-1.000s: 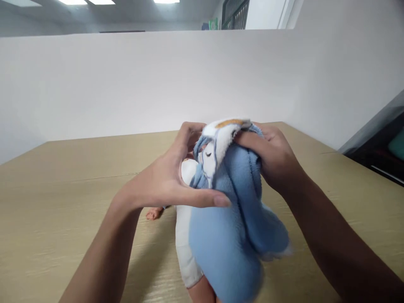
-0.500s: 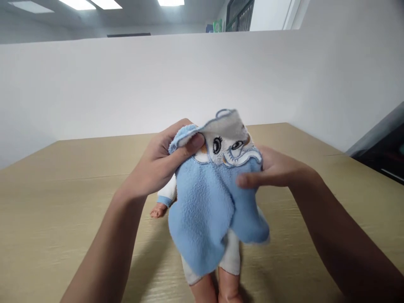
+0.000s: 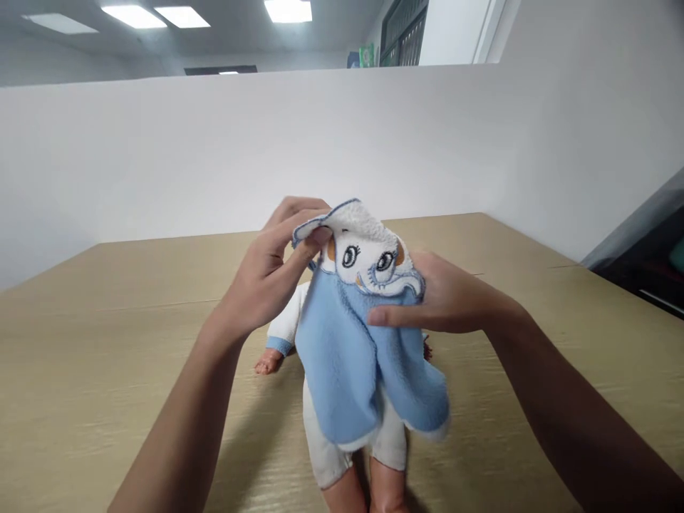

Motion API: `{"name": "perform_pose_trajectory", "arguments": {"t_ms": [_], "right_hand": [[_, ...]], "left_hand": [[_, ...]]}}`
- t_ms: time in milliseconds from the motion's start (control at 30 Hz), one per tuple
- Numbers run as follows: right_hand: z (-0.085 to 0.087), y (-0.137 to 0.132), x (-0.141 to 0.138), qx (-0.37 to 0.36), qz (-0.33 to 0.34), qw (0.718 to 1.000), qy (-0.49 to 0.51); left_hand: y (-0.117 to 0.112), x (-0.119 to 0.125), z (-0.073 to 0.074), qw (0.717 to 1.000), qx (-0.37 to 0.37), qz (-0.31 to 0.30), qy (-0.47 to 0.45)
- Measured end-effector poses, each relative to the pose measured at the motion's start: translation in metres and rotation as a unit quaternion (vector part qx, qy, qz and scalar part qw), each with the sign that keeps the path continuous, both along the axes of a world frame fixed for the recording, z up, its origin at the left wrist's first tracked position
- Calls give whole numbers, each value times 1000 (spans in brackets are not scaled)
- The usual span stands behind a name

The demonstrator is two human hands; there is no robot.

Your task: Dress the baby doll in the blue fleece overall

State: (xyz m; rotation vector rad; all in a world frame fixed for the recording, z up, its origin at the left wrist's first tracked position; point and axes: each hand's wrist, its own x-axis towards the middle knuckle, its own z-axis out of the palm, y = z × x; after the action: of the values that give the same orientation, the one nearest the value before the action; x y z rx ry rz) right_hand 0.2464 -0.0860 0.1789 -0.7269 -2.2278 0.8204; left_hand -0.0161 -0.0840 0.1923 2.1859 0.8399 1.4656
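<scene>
A light-blue fleecy doll garment [image 3: 336,356] with a white embroidered elephant face hangs between my hands, its exact kind unclear. My left hand [image 3: 272,263] pinches its upper left edge, thumb in front and fingers behind. At the garment's right side, my right hand [image 3: 438,292] grips the cloth, its thumb across the front and its other fingers hidden behind. Behind and below the cloth lies a doll [image 3: 325,449] in white clothes with blue cuffs. One doll hand shows at left and its bare legs at the bottom; its head and chest are covered.
The doll lies on a wooden table [image 3: 133,370] with a pale grain. A white partition [image 3: 214,149] rises along the table's back edge. A dark object [image 3: 646,242] stands at the far right.
The garment has shifted a little left and down, and its elephant face now shows more fully. My right hand has moved slightly left with it. The camera view has tilted up slightly.
</scene>
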Motion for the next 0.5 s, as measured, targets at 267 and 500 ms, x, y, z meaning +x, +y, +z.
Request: {"name": "perform_pose_trajectory", "arguments": {"t_ms": [267, 500], "right_hand": [[4, -3, -5, -2, 26, 996, 88], [-7, 4, 2, -141, 146, 973, 113]], "left_hand": [[-13, 2, -2, 998, 39, 38, -41], [-16, 9, 3, 996, -2, -30, -79]]}}
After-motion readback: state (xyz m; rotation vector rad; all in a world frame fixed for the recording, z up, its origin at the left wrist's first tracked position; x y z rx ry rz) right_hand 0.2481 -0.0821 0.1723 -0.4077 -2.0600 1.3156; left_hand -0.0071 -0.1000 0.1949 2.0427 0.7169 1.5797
